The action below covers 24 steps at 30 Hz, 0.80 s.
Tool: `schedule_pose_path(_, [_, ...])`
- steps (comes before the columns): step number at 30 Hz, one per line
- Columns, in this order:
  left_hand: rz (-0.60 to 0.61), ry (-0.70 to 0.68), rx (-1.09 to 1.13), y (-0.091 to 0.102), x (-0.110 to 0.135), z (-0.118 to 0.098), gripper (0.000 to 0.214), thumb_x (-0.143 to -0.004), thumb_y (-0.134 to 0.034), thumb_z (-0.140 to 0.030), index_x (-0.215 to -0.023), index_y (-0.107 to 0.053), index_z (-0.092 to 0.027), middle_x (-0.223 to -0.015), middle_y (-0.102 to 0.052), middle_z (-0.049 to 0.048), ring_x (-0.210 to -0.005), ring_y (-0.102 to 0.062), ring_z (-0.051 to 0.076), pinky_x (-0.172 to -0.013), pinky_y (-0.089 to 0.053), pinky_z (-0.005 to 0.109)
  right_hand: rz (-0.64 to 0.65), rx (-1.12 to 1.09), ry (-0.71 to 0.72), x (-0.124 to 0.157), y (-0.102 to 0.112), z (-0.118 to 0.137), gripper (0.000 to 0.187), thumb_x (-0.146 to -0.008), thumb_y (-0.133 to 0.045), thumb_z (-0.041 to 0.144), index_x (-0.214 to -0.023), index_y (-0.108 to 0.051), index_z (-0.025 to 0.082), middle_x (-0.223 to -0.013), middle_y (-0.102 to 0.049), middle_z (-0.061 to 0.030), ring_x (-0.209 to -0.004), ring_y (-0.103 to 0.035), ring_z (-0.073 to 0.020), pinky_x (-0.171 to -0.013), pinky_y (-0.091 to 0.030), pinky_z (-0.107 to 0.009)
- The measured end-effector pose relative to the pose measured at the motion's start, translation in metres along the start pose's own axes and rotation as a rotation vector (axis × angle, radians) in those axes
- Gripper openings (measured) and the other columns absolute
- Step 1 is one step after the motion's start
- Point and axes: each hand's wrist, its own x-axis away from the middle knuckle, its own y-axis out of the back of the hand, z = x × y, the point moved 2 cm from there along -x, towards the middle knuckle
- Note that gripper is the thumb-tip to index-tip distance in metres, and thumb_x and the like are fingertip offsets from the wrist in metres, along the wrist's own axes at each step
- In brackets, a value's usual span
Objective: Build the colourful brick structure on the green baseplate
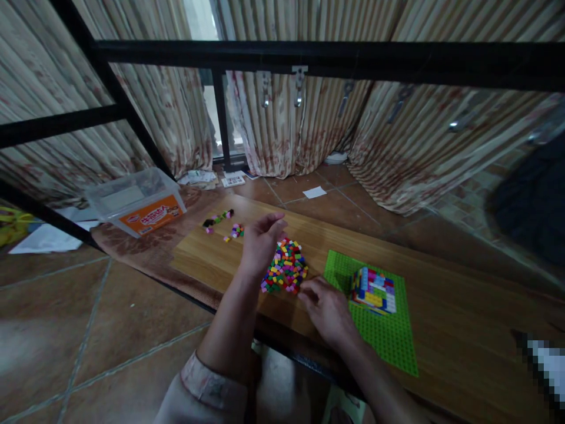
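Curving beside a heap of multicoloured toy bricks point(285, 268) mid-way along the wooden surface point(212, 259), the right hand point(326, 312) hides whether its grip holds anything; the left hand point(262, 244) hovers above, grip released. A green baseplate point(391, 338) carrying a brick block point(373, 291) lies rightward; loose bricks point(218, 221) and a clear plastic tub point(136, 200) sit toward the far left corner.
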Motion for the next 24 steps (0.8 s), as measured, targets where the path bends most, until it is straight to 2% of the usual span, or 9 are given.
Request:
schedule_pose_path(4, [-0.011,0.002,0.021,0.006,-0.002,-0.003,0.026,-0.064,-0.071,-0.023,-0.087,-0.068,-0.011,-0.072,-0.063,-0.0010,-0.057,-0.054,0.006,-0.058,-0.045,0.019,-0.002,0.068,-0.038,-0.001,-0.009,0.003,0.001,-0.081,-0.062,0.021,-0.082,-0.063,0.021,-0.086,-0.062,-0.0024,-0.081,-0.060,-0.0189,-0.073,-0.046,-0.031])
schedule_pose_path(9, [0.006,0.016,-0.005,0.008,-0.003,-0.003,0.025,-0.064,-0.072,-0.024,-0.086,-0.068,-0.011,-0.070,-0.062,-0.0014,-0.056,-0.052,0.006,-0.057,-0.045,0.019,-0.014,0.162,-0.048,-0.002,-0.017,0.007,0.003,-0.084,-0.060,0.023,-0.083,-0.063,0.021,-0.087,-0.062,-0.0034,-0.087,-0.059,-0.0217,-0.076,-0.045,-0.032])
schedule_pose_path(14, [0.038,0.004,-0.102,0.013,-0.008,0.004,0.024,-0.070,-0.067,-0.024,-0.091,-0.068,-0.011,-0.073,-0.064,0.0000,-0.056,-0.054,0.007,-0.057,-0.045,0.019,-0.035,0.204,-0.024,-0.004,-0.018,0.007,0.012,-0.089,-0.053,0.020,-0.085,-0.064,0.021,-0.090,-0.064,-0.0046,-0.088,-0.060,-0.0218,-0.078,-0.045,-0.033])
schedule_pose_path(16, [0.061,-0.037,-0.269,0.017,-0.011,0.009,0.024,-0.074,-0.064,-0.025,-0.093,-0.069,-0.011,-0.075,-0.067,0.0021,-0.060,-0.058,0.010,-0.059,-0.047,0.021,-0.039,0.202,-0.021,-0.004,-0.017,0.006,0.013,-0.090,-0.051,0.019,-0.085,-0.064,0.021,-0.090,-0.064,-0.0048,-0.087,-0.060,-0.0217,-0.077,-0.045,-0.033])
schedule_pose_path(18, [0.120,-0.114,-0.560,0.020,-0.012,0.014,0.021,-0.076,-0.060,-0.021,-0.091,-0.071,-0.012,-0.078,-0.070,0.0046,-0.069,-0.062,0.015,-0.066,-0.049,0.024,-0.041,0.193,-0.013,-0.004,-0.017,0.005,0.013,-0.089,-0.051,0.017,-0.085,-0.063,0.020,-0.090,-0.064,-0.0051,-0.087,-0.060,-0.0218,-0.077,-0.045,-0.033])
schedule_pose_path(21, [0.313,-0.166,-1.065,0.017,-0.010,0.023,0.028,-0.074,-0.053,-0.008,-0.090,-0.075,-0.016,-0.084,-0.073,0.0067,-0.082,-0.066,0.020,-0.079,-0.050,0.029,-0.052,0.171,0.001,-0.004,-0.016,0.004,0.014,-0.088,-0.051,0.014,-0.084,-0.063,0.020,-0.089,-0.063,-0.0055,-0.087,-0.060,-0.0218,-0.078,-0.045,-0.033])
schedule_pose_path(24, [0.507,-0.157,-1.389,0.012,-0.007,0.034,0.039,-0.070,-0.051,-0.005,-0.096,-0.075,-0.020,-0.093,-0.074,0.0075,-0.090,-0.067,0.023,-0.084,-0.050,0.032,-0.066,0.143,0.009,-0.004,-0.013,0.005,0.014,-0.088,-0.051,0.015,-0.083,-0.062,0.021,-0.088,-0.063,-0.0051,-0.086,-0.060,-0.0214,-0.079,-0.045,-0.033])
